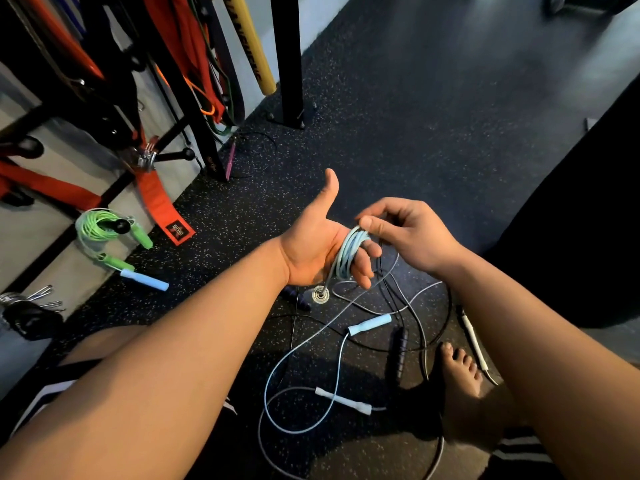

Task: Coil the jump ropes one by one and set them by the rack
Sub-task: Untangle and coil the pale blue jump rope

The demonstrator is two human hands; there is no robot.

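A pale blue jump rope [348,254] is wound in several loops round the fingers of my left hand [317,245], palm up, thumb raised. My right hand [405,233] pinches the rope just above those loops. The rest of this rope trails down to the floor, where its light blue handle [369,324] lies. A white-handled rope [343,400] lies in loose loops nearer me. A coiled green jump rope [104,233] with green handles lies by the rack [204,133] at the left, a light blue handle [147,279] beside it.
Black ropes and a dark handle [398,351] lie tangled on the speckled rubber floor with a white-handled one [472,337] at the right. My bare foot [460,372] rests beside them. Orange straps and bands hang from the rack; a black upright post [287,60] stands behind.
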